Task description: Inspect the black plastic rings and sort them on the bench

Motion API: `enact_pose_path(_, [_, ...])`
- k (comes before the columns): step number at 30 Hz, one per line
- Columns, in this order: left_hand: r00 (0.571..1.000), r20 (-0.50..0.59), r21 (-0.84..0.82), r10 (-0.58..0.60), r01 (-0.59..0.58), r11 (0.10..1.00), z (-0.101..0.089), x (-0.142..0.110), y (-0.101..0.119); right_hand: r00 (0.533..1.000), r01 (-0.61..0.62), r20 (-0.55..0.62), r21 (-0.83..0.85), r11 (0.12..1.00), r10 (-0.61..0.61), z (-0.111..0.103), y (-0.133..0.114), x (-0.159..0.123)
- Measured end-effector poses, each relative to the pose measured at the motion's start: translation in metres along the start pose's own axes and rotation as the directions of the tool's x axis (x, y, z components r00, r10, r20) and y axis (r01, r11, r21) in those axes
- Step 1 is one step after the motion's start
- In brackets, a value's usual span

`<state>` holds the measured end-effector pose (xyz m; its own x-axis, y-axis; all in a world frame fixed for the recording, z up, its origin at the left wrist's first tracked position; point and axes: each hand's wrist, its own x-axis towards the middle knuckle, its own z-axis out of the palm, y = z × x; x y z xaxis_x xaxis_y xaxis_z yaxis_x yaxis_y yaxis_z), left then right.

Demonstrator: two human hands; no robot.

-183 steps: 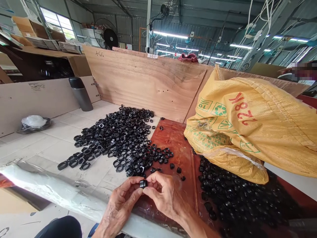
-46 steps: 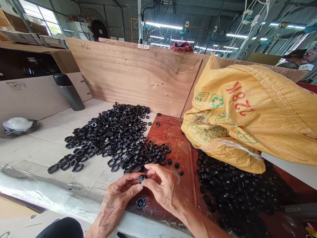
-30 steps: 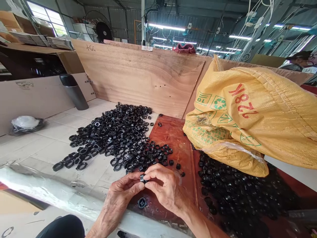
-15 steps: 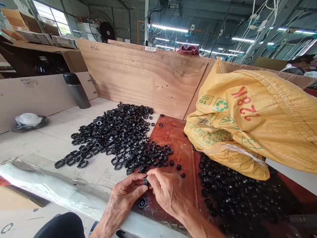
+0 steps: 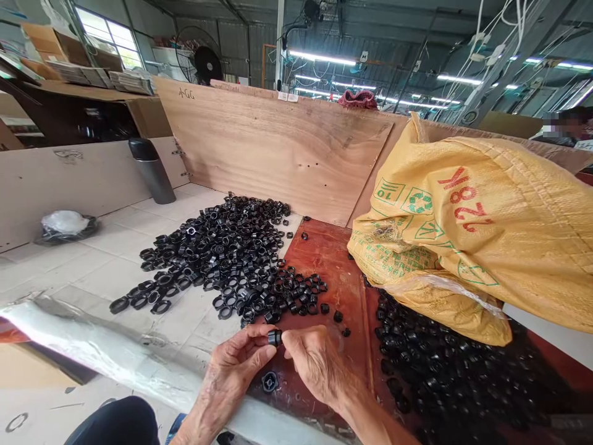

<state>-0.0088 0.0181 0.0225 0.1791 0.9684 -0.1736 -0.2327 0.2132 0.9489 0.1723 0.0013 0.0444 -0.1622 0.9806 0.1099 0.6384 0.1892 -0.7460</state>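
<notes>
My left hand [image 5: 235, 374] pinches a small black plastic ring fitting [image 5: 274, 337] between thumb and fingers, in front of the pile. Closed at the fitting's right end is my right hand [image 5: 317, 364], its thumb and curled forefinger against it; the exact contact is partly hidden. Just below the hands, a round black piece with small lugs [image 5: 269, 381] lies on the red-brown board [image 5: 319, 247]. Beyond my fingers spreads a pile of black plastic rings [image 5: 222, 247]. A second heap of black parts [image 5: 454, 371] lies to the right of my right hand.
A yellow woven sack [image 5: 440, 216] leans over the right heap. Wooden panels [image 5: 273, 148] wall the back. A dark flask [image 5: 152, 173] and a plastic-wrapped white item [image 5: 67, 224] stand left. A plastic-covered roll [image 5: 115, 358] lines the front edge. A person [image 5: 567, 127] is at far right.
Since the earliest frame, a round lugged piece has come to lie below my hands. My right fingers have curled and shifted slightly right, baring more of the fitting. The camera view has shifted a little.
</notes>
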Motion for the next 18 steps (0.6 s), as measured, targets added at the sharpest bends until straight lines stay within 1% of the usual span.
enact_pose_path(4, [0.999, 0.038, 0.009, -0.002, 0.002, 1.000, -0.008, 0.005, -0.008, 0.999, 0.037, 0.010, 0.064, 0.997, -0.038, -0.007, -0.004, 0.000])
enact_pose_path(8, [1.000, 0.031, 0.026, -0.008, 0.007, 1.000, -0.010, 0.006, -0.013, 1.000, 0.031, -0.006, 0.083, 0.996, -0.030, -0.009, -0.007, 0.001])
enact_pose_path(11, [0.999, 0.037, 0.025, -0.003, 0.002, 1.000, -0.008, 0.004, -0.008, 1.000, 0.014, -0.013, 0.101, 0.995, -0.013, -0.011, -0.011, 0.002])
enact_pose_path(14, [0.998, 0.057, 0.013, -0.023, 0.022, 1.000, -0.004, 0.002, 0.002, 1.000, 0.025, -0.014, 0.172, 0.985, -0.023, -0.011, -0.012, 0.003])
enact_pose_path(16, [0.997, 0.066, 0.020, -0.035, 0.034, 0.999, -0.002, 0.002, 0.007, 0.999, 0.047, -0.023, 0.203, 0.978, -0.043, -0.009, -0.012, 0.003])
enact_pose_path(18, [0.997, 0.074, 0.040, -0.026, 0.023, 0.999, -0.002, 0.002, 0.008, 0.999, 0.038, -0.030, 0.212, 0.976, -0.032, -0.004, -0.011, 0.002])
